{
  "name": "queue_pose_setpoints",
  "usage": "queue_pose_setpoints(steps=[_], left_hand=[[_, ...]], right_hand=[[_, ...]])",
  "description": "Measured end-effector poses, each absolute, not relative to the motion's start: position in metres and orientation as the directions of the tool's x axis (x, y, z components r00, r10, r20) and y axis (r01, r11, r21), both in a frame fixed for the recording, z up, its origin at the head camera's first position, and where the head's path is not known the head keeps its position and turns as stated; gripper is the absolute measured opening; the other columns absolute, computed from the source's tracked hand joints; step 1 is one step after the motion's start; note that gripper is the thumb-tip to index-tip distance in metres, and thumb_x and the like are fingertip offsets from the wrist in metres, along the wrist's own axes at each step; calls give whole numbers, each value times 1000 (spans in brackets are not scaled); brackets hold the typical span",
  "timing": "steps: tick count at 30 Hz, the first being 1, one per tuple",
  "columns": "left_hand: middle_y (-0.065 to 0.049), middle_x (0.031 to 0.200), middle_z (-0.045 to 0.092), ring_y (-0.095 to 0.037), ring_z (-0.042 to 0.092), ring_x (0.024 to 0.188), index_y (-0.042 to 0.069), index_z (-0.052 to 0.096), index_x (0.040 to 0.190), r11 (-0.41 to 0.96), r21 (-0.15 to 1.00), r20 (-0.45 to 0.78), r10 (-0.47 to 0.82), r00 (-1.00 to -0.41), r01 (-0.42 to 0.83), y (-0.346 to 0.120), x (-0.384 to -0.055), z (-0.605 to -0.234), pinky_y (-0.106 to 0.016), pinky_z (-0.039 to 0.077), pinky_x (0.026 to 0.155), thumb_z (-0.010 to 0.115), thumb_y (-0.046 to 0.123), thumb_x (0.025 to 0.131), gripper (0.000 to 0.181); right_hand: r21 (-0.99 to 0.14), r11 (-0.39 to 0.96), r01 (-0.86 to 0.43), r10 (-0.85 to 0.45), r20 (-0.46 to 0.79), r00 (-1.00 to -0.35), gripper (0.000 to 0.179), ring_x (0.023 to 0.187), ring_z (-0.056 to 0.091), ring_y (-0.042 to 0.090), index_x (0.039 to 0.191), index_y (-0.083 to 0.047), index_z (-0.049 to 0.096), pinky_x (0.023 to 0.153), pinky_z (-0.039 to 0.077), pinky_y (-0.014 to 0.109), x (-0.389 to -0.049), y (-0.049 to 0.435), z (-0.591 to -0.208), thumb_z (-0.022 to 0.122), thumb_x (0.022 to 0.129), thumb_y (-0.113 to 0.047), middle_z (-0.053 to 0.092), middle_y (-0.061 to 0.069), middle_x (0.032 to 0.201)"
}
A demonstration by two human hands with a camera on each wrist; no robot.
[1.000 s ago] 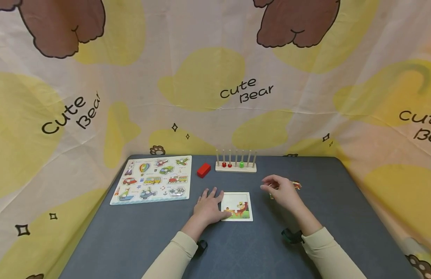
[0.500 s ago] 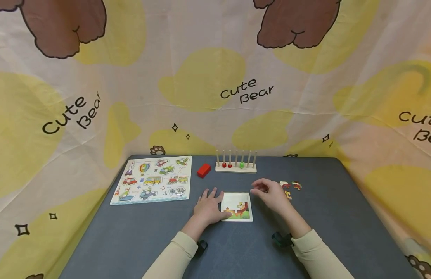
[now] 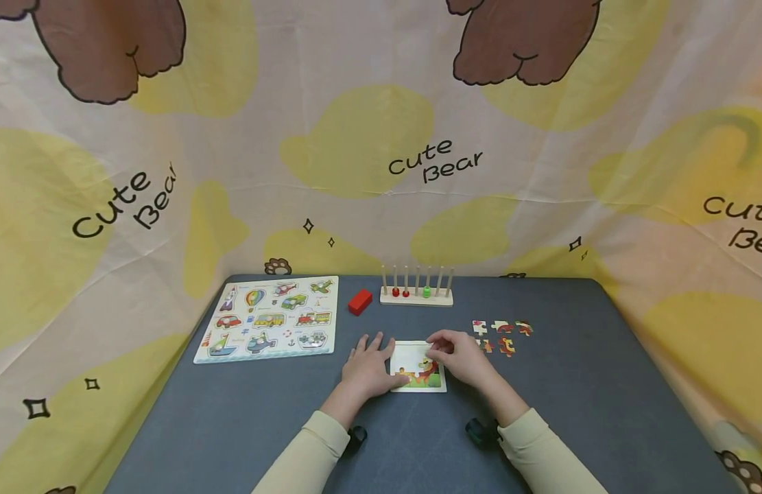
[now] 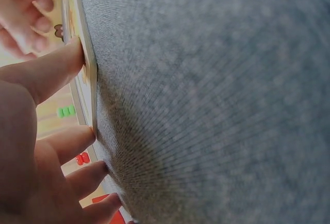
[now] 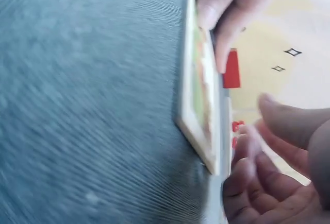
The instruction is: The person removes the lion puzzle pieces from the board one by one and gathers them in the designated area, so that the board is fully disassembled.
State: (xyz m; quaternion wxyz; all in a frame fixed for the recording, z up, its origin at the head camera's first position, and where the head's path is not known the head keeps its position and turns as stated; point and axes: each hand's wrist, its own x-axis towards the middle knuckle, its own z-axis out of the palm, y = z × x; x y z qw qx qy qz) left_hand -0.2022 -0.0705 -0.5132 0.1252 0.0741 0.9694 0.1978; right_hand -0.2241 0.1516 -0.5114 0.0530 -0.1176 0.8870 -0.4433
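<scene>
Puzzle tray (image 3: 410,352): square, white-rimmed, flat at lower centre of the frame, between the two hands.
Fitted pieces (image 3: 429,377): animal picture in orange, brown and green, across the tray's lower part and up its right side; upper left of the tray bare white.
Left hand (image 3: 367,368): at the tray's left side, fingers spread, thumb on the tray's lower left corner; grip released, steadying by touch only.
Right hand (image 3: 463,357): over the tray's upper right corner, thumb and fingers bent toward each other; whether the grip grasps a piece cannot be told.
Loose pieces (image 3: 507,346): five visible, right of centre, three in the upper row, two in the lower.
Picture board (image 3: 328,302): white, left of centre, bearing vehicles, among them a balloon, bus, train and sailboat.
Red block (image 3: 359,302): one, near the board's right edge.
Peg rack (image 3: 416,300): pale, upper centre of the desk (image 3: 405,446), seven upright pegs; red beads (image 3: 396,292) on two, green beads (image 3: 426,292) on one.
Backdrop (image 3: 343,41): cloth, yellow patches, brown bears, lettered "Cute Bear".
Sleeves (image 3: 306,446): cream, both arms, entering from the bottom edge.
</scene>
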Motion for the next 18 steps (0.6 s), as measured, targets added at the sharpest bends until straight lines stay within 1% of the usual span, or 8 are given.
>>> queue_pose_setpoints(steps=[3, 6, 9, 12, 18], left_hand=[[-11, 164, 32, -40, 18, 154, 18, 44, 154, 914, 394, -211, 195, -958, 99, -70, -202, -513, -60, 24, 121, 74, 59, 83, 87], [-11, 164, 32, -40, 18, 154, 19, 44, 154, 916, 388, -209, 197, -958, 103, -70, -203, -513, -59, 24, 121, 74, 58, 83, 87], [-10, 164, 32, -40, 18, 154, 19, 44, 154, 916, 387, -206, 195, -959, 103, -70, -203, -514, -59, 24, 121, 74, 58, 83, 86], [-11, 164, 32, -40, 18, 154, 19, 44, 154, 915, 390, -206, 195, -959, 103, -71, -202, -514, -59, 24, 121, 74, 58, 83, 86], [-12, 164, 32, -41, 19, 154, 18, 45, 154, 912, 396, -200, 200, -959, 107, -71, -201, -512, -60, 25, 120, 74, 58, 83, 87]], right_hand=[[-763, 619, -186, -316, -26, -948, 22, 72, 57, 10, 110, -9, 75, 64, 47, 25, -225, 148, -520, 78, 89, -15, 66, -4, 83], [-731, 649, -211, -349, -40, -936, 22, 69, 55, 10, 106, -9, 75, 62, 46, 25, -226, 146, -524, 81, 86, -14, 64, -4, 80], [-720, 660, -215, -358, -49, -933, 19, 68, 52, 12, 101, -8, 75, 61, 43, 26, -226, 144, -524, 82, 84, -13, 59, -2, 78], [-718, 665, -207, -362, -68, -930, 16, 68, 51, 13, 97, -8, 75, 61, 42, 27, -227, 144, -524, 82, 84, -12, 58, -2, 77], [-708, 681, -186, -343, -85, -935, 15, 70, 49, 15, 92, -13, 72, 62, 40, 27, -229, 145, -523, 84, 83, -14, 56, 1, 79]])
